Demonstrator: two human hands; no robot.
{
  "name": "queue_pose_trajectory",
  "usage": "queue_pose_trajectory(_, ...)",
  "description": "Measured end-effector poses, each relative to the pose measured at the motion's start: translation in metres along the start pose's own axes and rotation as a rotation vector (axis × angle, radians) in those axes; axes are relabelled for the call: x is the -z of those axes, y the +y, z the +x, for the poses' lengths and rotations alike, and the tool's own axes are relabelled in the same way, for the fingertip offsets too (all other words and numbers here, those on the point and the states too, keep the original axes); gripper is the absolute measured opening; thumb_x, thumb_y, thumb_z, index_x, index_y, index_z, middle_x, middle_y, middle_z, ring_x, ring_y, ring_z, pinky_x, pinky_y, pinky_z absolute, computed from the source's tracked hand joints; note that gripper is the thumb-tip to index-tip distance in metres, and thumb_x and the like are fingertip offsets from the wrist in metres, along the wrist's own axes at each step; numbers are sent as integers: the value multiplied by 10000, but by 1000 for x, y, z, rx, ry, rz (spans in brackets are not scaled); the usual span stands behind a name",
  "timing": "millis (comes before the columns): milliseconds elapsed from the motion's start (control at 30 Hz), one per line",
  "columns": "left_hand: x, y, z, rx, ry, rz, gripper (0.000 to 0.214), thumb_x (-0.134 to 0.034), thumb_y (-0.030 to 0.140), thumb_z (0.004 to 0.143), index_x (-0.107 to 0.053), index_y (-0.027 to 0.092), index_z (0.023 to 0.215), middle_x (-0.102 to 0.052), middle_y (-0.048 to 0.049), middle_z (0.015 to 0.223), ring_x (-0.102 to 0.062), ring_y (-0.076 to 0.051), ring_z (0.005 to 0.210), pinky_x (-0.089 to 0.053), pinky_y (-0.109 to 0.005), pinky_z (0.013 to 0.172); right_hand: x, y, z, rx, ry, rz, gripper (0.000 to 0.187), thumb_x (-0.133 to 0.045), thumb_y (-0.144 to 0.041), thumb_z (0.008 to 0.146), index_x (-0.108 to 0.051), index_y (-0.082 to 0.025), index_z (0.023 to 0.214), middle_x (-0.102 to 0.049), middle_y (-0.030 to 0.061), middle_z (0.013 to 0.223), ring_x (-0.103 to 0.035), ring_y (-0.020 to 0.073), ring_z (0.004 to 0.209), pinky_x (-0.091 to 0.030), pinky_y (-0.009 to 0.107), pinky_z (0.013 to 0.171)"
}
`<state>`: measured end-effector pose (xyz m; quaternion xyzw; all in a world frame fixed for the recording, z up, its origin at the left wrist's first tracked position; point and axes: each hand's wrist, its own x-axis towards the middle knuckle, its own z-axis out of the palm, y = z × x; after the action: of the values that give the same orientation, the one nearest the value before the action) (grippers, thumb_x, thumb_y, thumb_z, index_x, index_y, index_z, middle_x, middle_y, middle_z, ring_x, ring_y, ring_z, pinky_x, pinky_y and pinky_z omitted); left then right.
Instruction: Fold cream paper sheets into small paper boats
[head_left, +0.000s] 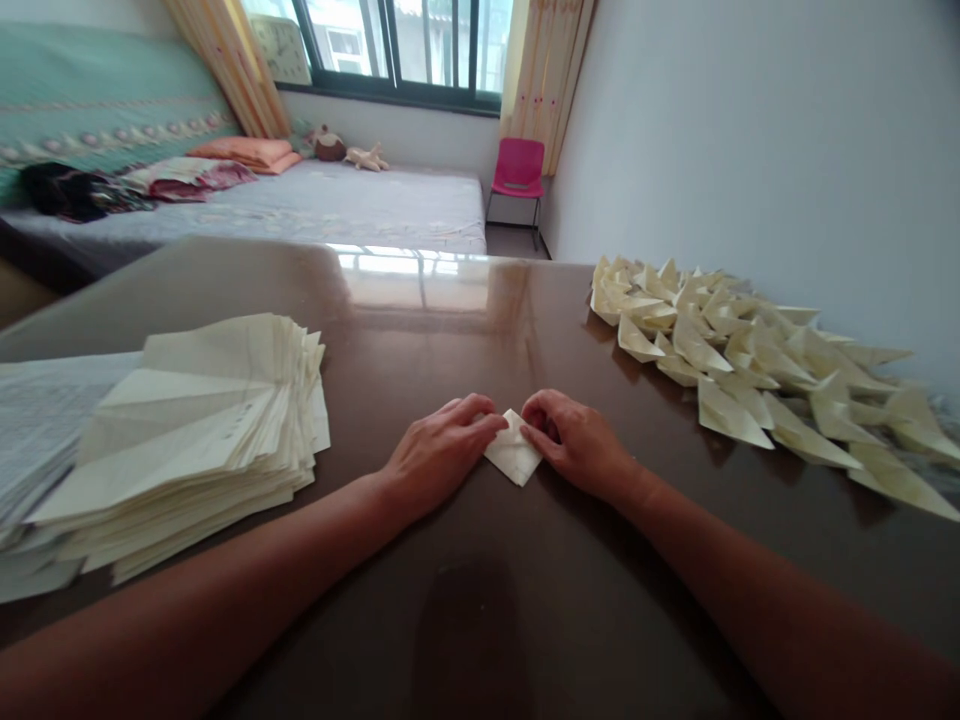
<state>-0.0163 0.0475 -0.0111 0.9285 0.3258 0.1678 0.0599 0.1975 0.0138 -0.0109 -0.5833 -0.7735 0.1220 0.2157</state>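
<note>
Small folded paper [519, 458] between two hands

At the middle of the counter [420, 365], touched by left hand [439, 445] and right hand [581, 432]. Pinched at the right edge with a narrow grip; left grip — cannot tell if pinching or pressing. Maybe touched on both sides to stop slipping. Stacked sheets [202, 400] left, folded boat shapes [701, 340] right — likely kept apart for elbow room.

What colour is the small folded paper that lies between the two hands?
The folded paper is pale cream, seen best in the head view.
</note>
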Motion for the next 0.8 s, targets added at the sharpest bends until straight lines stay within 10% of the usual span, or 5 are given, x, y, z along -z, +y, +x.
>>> queue_pose_trajectory(300, 6, 0, -11, -185, -49, 199, 317, -421, 254, 975, -560, 306, 1255, -624, 15, 1230, -520, -170, 972, -474, -236, 691, 32, -3, -10, 368, -188, -432, 217, -486, -245, 930, -667, -249, 1050, -649, 51, 1012, -582, 182, 864, -382, 309, 733)
queue_pose_trajectory(633, 8, 6, -9, -207, -63, 250, 277, -417, 245, 972, -606, 220, 1173, -637, -46, 1036, -528, -190, 959, -477, -263, 668, 53, -7, -15, 309, -281, -411, 173, -548, -284, 877, -689, -300, 975, -682, 1, 1013, -608, 190, 898, -391, 298, 702)
queue_pose_trajectory(800, 5, 5, -13, -225, -2, 205, 256, -443, 223, 951, -625, 191, 1128, -624, -60, 997, -535, -184, 920, -494, -283, 734, 34, 1, -12, 34, -136, -294, 310, -486, -476, 919, -622, -228, 794, -655, 5, 830, -586, 146, 688, -353, 266, 598)
